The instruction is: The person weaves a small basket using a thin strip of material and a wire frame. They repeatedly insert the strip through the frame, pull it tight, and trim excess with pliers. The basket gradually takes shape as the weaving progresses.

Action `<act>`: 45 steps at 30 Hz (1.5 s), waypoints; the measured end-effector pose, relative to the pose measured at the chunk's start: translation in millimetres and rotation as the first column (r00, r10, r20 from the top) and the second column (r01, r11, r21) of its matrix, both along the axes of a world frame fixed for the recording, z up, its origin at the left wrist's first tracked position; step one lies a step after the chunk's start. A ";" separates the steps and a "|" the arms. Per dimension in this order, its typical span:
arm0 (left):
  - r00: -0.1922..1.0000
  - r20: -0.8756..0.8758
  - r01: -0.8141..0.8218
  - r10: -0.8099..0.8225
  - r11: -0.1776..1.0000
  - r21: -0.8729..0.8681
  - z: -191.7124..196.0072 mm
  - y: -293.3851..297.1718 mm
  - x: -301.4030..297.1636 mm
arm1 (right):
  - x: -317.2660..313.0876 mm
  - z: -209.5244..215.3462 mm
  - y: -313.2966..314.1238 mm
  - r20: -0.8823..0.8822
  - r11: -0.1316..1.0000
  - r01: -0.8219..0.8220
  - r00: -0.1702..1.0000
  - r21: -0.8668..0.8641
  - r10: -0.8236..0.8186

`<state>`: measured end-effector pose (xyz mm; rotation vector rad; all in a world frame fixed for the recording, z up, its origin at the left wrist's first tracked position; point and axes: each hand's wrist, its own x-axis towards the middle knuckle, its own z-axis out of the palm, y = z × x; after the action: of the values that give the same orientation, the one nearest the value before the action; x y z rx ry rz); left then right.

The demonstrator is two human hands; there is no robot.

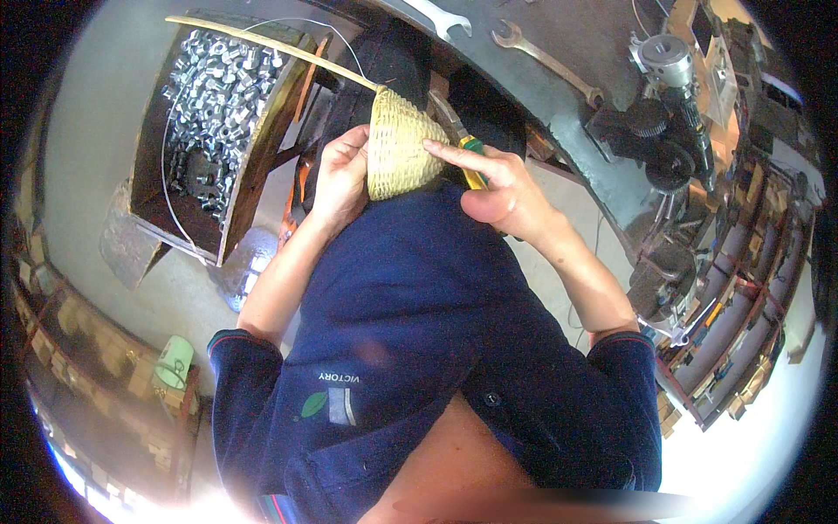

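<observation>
Item: small woven basket [397,148], pale straw colour, domed, held in front of the person's dark blue shirt [419,288] between both hands. Left hand [340,175]: fingers curled closed around the basket's left side, steadying it. Right hand [497,188]: wrapped around a yellow-and-green-handled cutting tool [470,157], forefinger stretched flat across the weave; the tool's metal tip lies at the basket's upper right edge. One long flat cane strip [271,44] runs out from the basket's top toward the upper left, unwoven. Step in hand, as judged: finishing or trimming the weave near the rim. Next move appears to call for a firm left-hand hold and careful placing of the tip against the strip, clear of the forefinger. Surroundings: wooden box of metal nuts [214,96] at left; two spanners [541,57] on the dark worktop [567,113] above; green cup [173,362] lower left.
</observation>
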<state>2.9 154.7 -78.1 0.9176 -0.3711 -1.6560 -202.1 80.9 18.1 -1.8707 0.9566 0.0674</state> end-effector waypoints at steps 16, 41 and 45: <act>0.896 0.444 0.017 0.026 0.996 -0.093 23.4 -3.6 -1.6 | -5.1 -2.4 -2.7 0.127 0.993 0.094 0.987 0.076 -0.103; 0.923 0.375 -0.036 0.082 0.991 -0.128 19.5 -7.0 -3.3 | -29.3 33.8 -18.8 0.163 0.505 -0.022 0.957 0.863 -0.238; 0.931 0.362 -0.006 0.046 0.994 -0.111 12.7 -7.1 -1.5 | -25.2 35.5 -18.0 0.085 0.484 0.055 0.961 0.873 -0.263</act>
<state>1.4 147.6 -65.5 1.1445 -0.6912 -1.4227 -227.3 62.9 53.6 -0.7963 0.7239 0.1986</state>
